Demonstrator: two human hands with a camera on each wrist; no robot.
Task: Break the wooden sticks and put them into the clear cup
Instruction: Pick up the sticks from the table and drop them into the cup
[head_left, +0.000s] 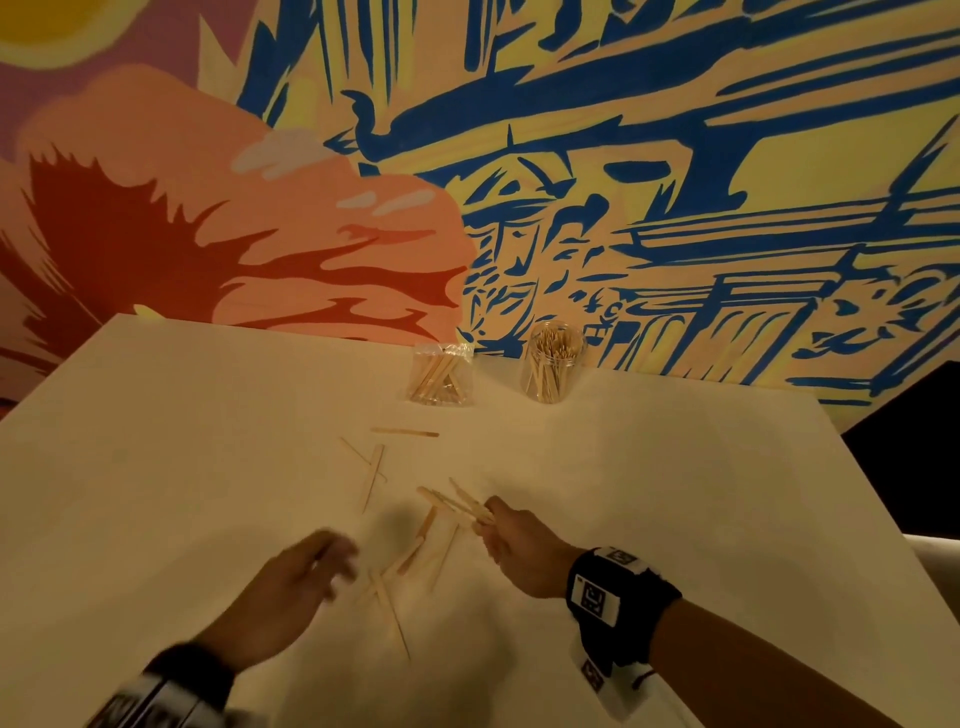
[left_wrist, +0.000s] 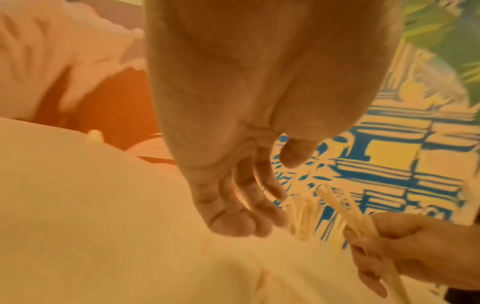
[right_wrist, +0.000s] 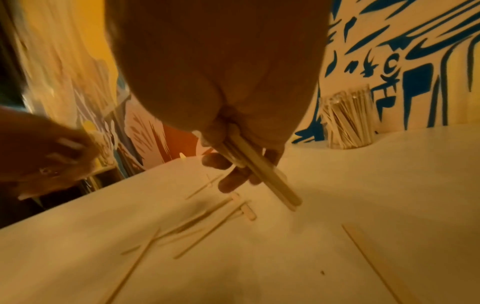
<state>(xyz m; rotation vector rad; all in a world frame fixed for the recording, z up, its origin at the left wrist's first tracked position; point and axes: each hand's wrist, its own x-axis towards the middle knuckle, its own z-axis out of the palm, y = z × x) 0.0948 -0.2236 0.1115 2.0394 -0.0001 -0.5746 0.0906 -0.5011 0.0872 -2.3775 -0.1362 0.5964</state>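
Several flat wooden sticks lie scattered on the white table, in front of both hands. My right hand grips a small bundle of sticks that juts out to the left; the right wrist view shows my right hand with its fingers curled round the bundle just above the table. My left hand hovers blurred over the loose sticks, its fingers relaxed and holding nothing. A clear cup with stick pieces stands at the table's far edge.
A round clear jar packed with thin sticks stands right of the cup, against the painted wall. More loose sticks lie between the hands and the cup. The table's right edge drops off to a dark area.
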